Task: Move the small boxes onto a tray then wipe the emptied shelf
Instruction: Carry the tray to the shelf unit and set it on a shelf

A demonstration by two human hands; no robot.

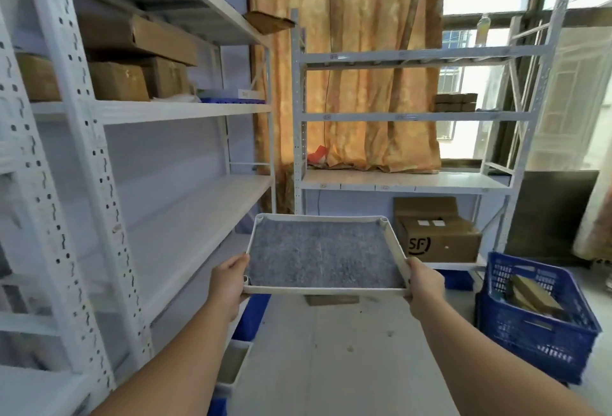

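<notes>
White steel racks line this storeroom. My left hand and right hand curl round the side rims of the empty tray, held aloft. Small boxes sit on the far rack's middle shelf. I should carry the tray level and park it beside them.
</notes>
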